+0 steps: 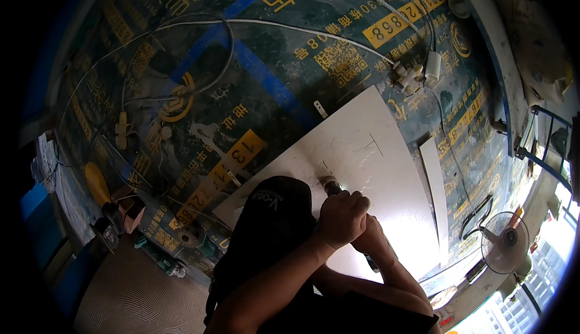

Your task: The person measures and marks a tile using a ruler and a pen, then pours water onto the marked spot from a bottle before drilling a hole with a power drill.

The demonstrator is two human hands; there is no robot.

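Both my hands are closed round a dark, stick-like tool (331, 188) with a round metal head, which tilts down onto a large white board (386, 146). My left hand (343, 218) grips it nearer the head. Just behind and to the right, my right hand (371, 238) wraps the lower part, and a black end (372, 265) shows below. Its exact kind cannot be made out. A T-shaped pencil line (373, 144) and a small dark mark (326, 167) are on the board. My dark-clothed knee (275, 213) covers the board's left part.
Printed green sheeting (199, 110) with blue tape covers the floor. A white cable (284, 24) runs to pipe fittings (408, 75) beside a white cylinder (432, 66). A narrow white strip (432, 183) lies right of the board, a fan (505, 242) beyond. Green power tool (158, 258) sits lower left.
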